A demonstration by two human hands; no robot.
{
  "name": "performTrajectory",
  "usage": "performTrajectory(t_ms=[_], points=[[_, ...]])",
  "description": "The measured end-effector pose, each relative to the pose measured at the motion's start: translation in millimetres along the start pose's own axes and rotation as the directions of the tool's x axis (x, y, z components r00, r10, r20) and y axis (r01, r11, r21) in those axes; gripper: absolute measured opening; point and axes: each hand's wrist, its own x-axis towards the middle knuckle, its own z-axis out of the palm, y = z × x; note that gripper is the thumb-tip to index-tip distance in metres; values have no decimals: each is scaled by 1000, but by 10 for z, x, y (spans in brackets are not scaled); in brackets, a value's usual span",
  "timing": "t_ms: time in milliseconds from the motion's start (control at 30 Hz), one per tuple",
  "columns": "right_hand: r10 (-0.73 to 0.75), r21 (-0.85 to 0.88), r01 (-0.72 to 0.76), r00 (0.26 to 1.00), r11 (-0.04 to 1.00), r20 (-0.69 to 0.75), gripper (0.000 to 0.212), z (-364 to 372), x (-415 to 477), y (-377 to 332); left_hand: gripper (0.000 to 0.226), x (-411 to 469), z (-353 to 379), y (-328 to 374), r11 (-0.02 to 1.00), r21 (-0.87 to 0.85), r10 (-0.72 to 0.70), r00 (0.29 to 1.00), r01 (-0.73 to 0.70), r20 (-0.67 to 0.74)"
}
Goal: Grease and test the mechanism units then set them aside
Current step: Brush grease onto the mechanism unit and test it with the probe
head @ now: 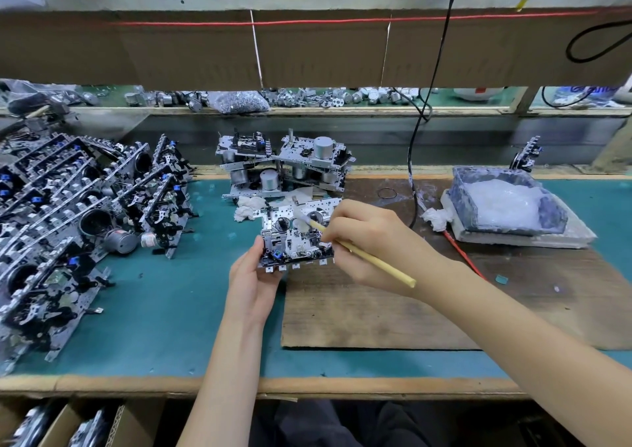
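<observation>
Centre of bench: mechanism unit [297, 234] is held tilted above the green mat [164, 296].
Left hand [251, 284]: clasped on the unit's near-left corner.
Right hand [367, 245]: pinched round the brush [362, 253], tip laid on the unit's face.
Handling: judged rigid and light but snaggy; best gripped by the frame edges.
Count: one unit in hand, several stacked behind, a crowded pile left, one grease tub [506, 203] right.

A wooden-edged workbench [342, 386] topped with a teal mat [164, 309], a brown cardboard panel [307, 53] hanging across a shelf [307, 109] behind.
</observation>
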Motion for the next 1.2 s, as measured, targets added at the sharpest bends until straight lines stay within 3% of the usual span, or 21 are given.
performTrajectory(t_ms=[133,267,367,433,533,667,767,967,1033,1100,1200], points=[[1,-8,-1,1000,1000,-6,13,-2,-15,0,47,0,-1,-1,999,-53,6,1000,-6,-2],[33,-97,-46,991,994,-130,14,-56,-31,30,49,11,4,-4,998,-63,17,1000,-17,-5],[148,-214,-190,969,958,-198,13,-99,-115,107,53,24,-15,-9,996,-83,22,1000,-22,3],[316,-323,-354,934,878,-166,21,-133,-193,199,53,41,-32,-16,996,-90,14,1000,-13,5],[623,-569,-550,778,611,-83,33,-201,-327,388,53,62,-52,-28,995,-95,14,1000,-12,20],[838,-746,-572,545,343,-33,28,-261,-542,517,55,83,-69,-46,994,-109,11,999,-7,37],[905,-773,-570,425,278,13,35,-235,-664,558,57,98,-76,-56,994,-109,5,999,1,53],[934,-791,-538,339,291,113,44,-238,-686,574,56,99,-78,-65,993,-114,-8,998,15,63],[930,-797,-529,353,291,105,39,-267,-659,544,58,92,-72,-62,994,-108,-5,998,11,64],[869,-735,-572,492,364,48,31,-292,-615,521,57,89,-63,-59,994,-109,-3,999,8,53],[684,-279,-666,728,692,-42,24,-284,-508,394,57,74,-53,-43,994,-113,-8,999,13,45]])
